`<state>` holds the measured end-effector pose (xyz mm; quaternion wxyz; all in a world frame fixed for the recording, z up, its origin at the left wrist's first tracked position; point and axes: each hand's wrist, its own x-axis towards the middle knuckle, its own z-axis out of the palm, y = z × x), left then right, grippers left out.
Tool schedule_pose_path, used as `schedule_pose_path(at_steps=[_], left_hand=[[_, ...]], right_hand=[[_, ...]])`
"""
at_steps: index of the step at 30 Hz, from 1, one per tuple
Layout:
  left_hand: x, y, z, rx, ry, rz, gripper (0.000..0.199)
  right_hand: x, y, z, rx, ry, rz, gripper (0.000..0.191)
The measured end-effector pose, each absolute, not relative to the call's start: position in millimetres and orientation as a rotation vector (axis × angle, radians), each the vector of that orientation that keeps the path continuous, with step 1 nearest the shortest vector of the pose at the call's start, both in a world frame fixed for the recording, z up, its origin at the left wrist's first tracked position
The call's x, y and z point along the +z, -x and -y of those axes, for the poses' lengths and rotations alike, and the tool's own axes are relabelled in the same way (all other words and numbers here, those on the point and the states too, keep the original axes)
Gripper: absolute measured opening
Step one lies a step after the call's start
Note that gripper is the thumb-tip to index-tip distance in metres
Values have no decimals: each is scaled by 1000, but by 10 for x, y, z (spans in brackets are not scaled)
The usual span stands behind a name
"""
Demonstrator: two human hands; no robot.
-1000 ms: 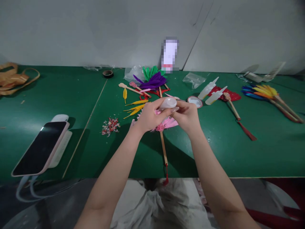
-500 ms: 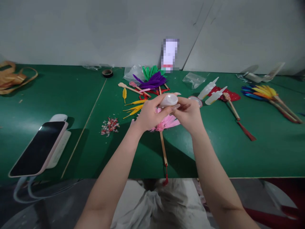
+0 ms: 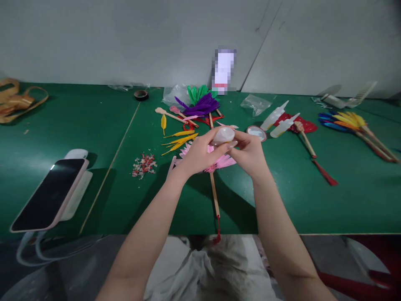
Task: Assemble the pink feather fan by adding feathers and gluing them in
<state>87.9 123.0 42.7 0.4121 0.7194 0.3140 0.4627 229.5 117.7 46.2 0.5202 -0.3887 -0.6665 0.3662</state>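
Both hands hold a translucent white squeeze bottle, its round base turned up toward me. My left hand is wrapped around the near left side. On the other side, the fingers of my right hand press against the bottle; its lower end is hidden behind them. Directly beneath lies a pink feather fan with a wooden handle and a red tassel, partly covered by my hands. Loose yellow feathers lie just left of my left hand. A round white dish is beyond my right hand.
Two similar nozzle bottles lie at right by a red fan. Multicoloured feathers are farther right. Purple feathers lie at the back. Scraps, black tape and a phone are at left.
The bottle has tilted and shifted down slightly between my hands, and both hands moved a little with it. The things on the table stay where they were.
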Motion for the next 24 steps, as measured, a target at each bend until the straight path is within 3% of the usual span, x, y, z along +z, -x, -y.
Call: schedule_pose_path(at_steps=[8,17,24], left_hand=[[444,-859,-1202,1058,-1804,-811,43],[418,-757,-1265,1117,-1949,-834,31],[398,-714,-1311,1254,-2067,-1048,28]], right_hand=[[418,-2305,-1161,959,923,1564,17],[370,-2298,-1139,1017,950,1591,13],[336,-2289,-1179,1147,889,1514,22]])
